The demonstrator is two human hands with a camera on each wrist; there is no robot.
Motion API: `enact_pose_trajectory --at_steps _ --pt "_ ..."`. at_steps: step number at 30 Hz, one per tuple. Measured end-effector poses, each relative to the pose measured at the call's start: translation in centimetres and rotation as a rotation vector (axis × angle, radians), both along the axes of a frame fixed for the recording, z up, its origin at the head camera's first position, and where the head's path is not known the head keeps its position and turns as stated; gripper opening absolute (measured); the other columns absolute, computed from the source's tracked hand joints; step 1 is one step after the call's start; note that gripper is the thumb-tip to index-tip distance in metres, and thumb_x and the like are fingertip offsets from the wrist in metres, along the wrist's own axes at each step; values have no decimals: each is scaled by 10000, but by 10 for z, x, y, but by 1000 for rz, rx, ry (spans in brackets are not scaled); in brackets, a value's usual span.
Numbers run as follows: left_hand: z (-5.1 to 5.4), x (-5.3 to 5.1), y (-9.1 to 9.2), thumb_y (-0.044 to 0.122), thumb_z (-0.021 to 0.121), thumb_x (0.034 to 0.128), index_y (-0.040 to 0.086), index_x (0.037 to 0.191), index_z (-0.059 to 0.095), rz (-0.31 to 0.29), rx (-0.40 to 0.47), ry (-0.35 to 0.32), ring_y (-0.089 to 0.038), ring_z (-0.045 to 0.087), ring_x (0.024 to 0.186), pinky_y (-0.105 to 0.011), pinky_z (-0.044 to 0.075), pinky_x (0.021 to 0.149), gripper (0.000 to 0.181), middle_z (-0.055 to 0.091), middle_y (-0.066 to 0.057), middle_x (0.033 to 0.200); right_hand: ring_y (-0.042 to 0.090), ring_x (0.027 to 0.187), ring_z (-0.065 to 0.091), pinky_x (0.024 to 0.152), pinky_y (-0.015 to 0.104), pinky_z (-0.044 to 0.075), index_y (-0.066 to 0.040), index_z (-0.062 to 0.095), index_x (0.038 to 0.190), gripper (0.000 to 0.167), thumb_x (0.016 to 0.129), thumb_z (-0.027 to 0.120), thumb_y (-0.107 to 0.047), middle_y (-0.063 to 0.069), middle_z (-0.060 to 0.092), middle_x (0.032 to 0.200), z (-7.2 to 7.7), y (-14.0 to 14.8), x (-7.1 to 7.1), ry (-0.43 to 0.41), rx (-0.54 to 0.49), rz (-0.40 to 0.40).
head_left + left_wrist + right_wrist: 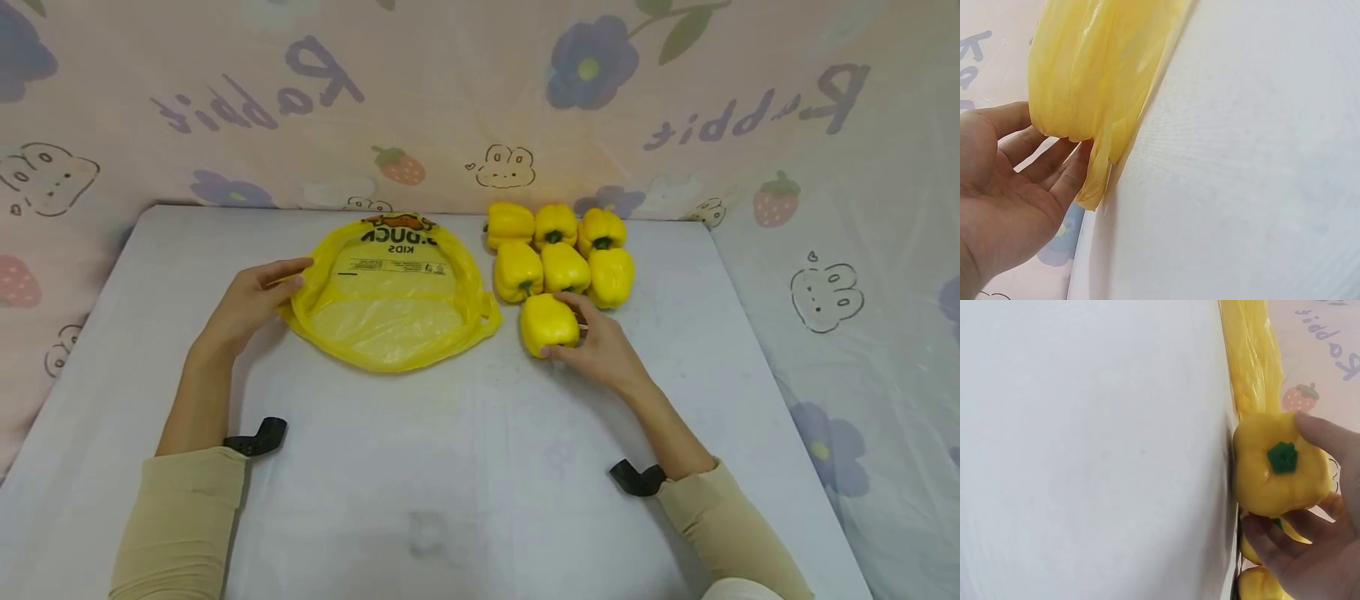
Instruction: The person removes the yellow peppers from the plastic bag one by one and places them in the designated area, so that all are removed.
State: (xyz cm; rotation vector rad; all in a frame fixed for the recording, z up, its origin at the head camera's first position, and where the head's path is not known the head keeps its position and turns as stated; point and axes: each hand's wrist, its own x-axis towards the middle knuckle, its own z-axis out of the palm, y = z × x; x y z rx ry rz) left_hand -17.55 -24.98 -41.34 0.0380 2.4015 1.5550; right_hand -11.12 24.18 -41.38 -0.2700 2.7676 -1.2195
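A yellow plastic bag (386, 321) lies on the table with its mouth spread wide and dark print inside. My left hand (255, 300) holds the bag's left rim between thumb and fingers; in the left wrist view the bag's thin film (1094, 75) hangs over the fingertips. To the right of the bag, my right hand (600, 342) grips a yellow bell pepper (549, 323). Its green stem (1283, 457) shows in the right wrist view, with the thumb on one side and the fingers opposite. Whether this pepper touches the table cannot be told.
Several more yellow bell peppers (555, 262) sit close together in two rows at the back, just beyond the gripped one. The white table (450, 467) ends at a patterned curtain (465, 92) behind. Dark wrist cameras (258, 437) stick out from both cuffs.
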Motion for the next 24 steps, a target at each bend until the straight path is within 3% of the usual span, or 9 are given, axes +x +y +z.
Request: enact_pose_trajectory --at_steps 7,15,22,24 --pt "0 1 1 367 542 1024 94 1490 459 14 -11 -4 -239 418 1365 -81 417 865 547 360 -120 1572 368 1246 521 972 521 469 -140 386 1488 856 789 863 -268 138 456 1485 -1 1 -3 -27 -18 10" --pt "-5 2 -5 330 545 1028 111 1465 500 66 -9 43 -38 528 1167 -105 436 874 492 462 -126 1497 359 1243 529 990 509 461 -131 379 1506 861 802 851 -281 129 447 1493 2 2 -6 -11 -30 17" --pt "-5 3 -11 323 534 1033 114 1480 480 67 -48 60 -83 497 1199 -372 376 1051 497 479 -147 1487 338 1236 539 1001 510 451 -99 480 1445 687 861 797 -272 103 544 1403 15 14 -7 34 -82 -7" --pt "-2 5 -11 338 541 1028 115 1477 484 66 -58 78 -84 513 1192 -363 388 1056 505 500 -155 1468 346 1218 553 991 520 456 -76 518 1414 625 875 784 -247 117 572 1373 18 20 -7 88 -80 -13"
